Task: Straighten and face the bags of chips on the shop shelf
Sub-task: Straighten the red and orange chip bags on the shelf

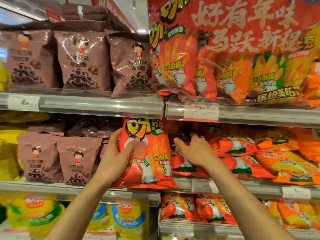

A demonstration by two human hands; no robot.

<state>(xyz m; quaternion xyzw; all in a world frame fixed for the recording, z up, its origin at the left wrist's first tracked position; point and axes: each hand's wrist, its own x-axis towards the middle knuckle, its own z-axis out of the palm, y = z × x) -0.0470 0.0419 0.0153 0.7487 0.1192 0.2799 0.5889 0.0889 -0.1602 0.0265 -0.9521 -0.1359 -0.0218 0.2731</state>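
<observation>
While the left hand [119, 153] holds a red chip bag [147, 153] upright at the front of the middle shelf [52, 186], its grip is curled round the bag's left edge, thumb across the printed face and fingers tucked behind. That bag stands facing outward, its bottom seam on the shelf lip and its top just under the shelf rail above.

Right hand [194, 149]: just to the right of the held bag, reaching into the row behind it. Thumb out to the left, fingers bent over the top of the red bags lying flat [232, 146]; whether that grip has closed on one of them cannot be told, since the fingertips are hidden among the packs.

Right of the right hand: orange bags [287, 163], piled flat and tilted, overlapping the red ones.

Left of the left hand: two brown snack bags [60, 158], upright and facing forward, with more brown packs lying behind them.

Above both hands: a price label [200, 110] on the upper rail, a large red multipack [225, 58] over it, and three brown bags on the upper shelf [83, 61] to its left.

Below the arms: yellow bags [129, 220] and small red bags on the lower shelf [195, 208].
</observation>
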